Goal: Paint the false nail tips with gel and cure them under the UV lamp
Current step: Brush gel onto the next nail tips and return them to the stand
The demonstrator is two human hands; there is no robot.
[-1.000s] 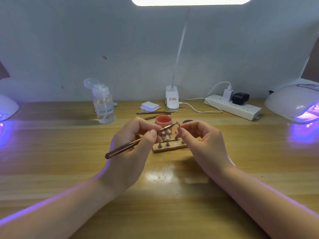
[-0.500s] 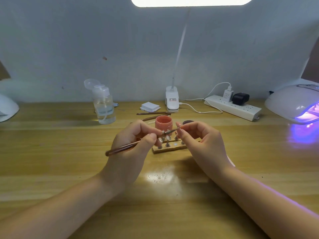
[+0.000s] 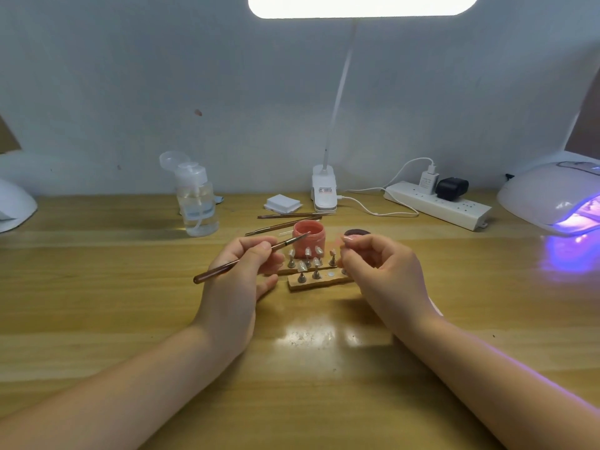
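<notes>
Gripping a brush (image 3: 246, 258), the left hand (image 3: 242, 274) is aiming its bristles at the pink gel jar (image 3: 308, 235). Nail tips (image 3: 308, 261) are standing before the jar; the right hand (image 3: 378, 264) is pinching something small beside them.

A bright lamp bar (image 3: 363, 4) overhead glares on the table (image 3: 324, 336) (edges bend); violet glow from the right nail lamp (image 3: 552, 196).
</notes>
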